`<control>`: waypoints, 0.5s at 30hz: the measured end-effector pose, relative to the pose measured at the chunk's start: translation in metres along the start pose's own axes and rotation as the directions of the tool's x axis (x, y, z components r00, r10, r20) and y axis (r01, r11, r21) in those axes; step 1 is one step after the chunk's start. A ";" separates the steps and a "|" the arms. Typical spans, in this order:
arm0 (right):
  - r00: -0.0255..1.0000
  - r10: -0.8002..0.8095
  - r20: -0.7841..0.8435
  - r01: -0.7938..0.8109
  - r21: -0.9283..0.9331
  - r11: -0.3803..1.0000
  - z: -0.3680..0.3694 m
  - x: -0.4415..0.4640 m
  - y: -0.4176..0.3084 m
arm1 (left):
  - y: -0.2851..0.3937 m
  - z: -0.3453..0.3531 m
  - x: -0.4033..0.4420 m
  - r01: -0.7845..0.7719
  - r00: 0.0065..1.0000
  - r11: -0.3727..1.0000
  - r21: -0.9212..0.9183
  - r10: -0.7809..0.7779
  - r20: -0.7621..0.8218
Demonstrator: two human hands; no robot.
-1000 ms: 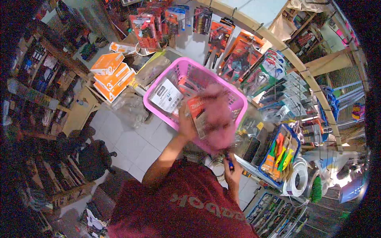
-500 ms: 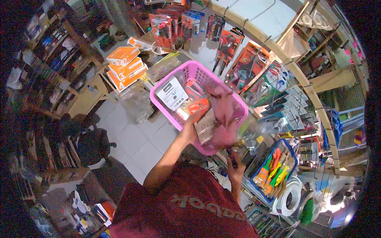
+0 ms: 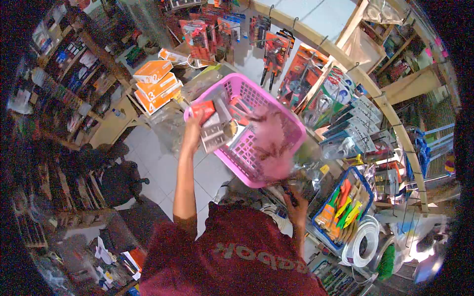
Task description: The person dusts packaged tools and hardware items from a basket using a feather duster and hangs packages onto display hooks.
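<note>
Flat red-and-grey pack (image 3: 214,137) held in left grip (image 3: 194,119); probably light, stiff, slick, best pinched by card edges. Right grip's (image 3: 297,203) hold can't be told, blurred.

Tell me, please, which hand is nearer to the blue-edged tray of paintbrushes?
Right. The right hand is just left of the blue-edged tray; the left hand is farther away, at the pink basket's left end, holding a red-topped package.
</note>
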State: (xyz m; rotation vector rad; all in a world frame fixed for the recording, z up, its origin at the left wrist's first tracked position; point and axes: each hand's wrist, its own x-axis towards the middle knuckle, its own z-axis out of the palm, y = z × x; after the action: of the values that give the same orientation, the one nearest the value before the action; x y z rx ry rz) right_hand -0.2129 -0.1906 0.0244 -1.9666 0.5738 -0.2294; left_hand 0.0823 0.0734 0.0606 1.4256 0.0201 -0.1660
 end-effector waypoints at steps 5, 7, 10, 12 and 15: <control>0.986 0.045 -0.163 -0.023 0.135 0.991 -0.001 -0.009 0.033 | -0.011 0.051 -0.082 0.077 0.961 0.933 0.350 -0.163 0.222; 0.963 0.226 -0.145 -0.157 0.379 0.912 -0.005 -0.015 0.029 | -0.033 0.083 -0.103 0.094 0.931 0.982 -0.162 -0.029 0.364; 0.983 -0.029 -0.181 0.013 -0.090 0.996 -0.008 -0.029 0.020 | -0.032 0.106 -0.116 0.562 0.820 0.648 -0.515 -0.357 0.446; 0.995 -0.070 -0.068 0.057 -0.178 0.982 -0.004 -0.033 0.020 | -0.041 0.111 -0.107 0.514 0.851 0.595 -0.618 -0.262 0.455; 0.998 0.016 -0.055 -0.021 -0.098 0.995 0.010 -0.038 0.027 | -0.043 0.112 -0.102 0.570 0.812 0.500 -0.652 -0.222 0.539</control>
State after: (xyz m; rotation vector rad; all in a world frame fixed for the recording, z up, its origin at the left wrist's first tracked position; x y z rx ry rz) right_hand -0.2501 -0.1732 -0.0011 -2.0543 0.6496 -0.2478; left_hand -0.0340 -0.0326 0.0460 0.4158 0.0955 -0.7546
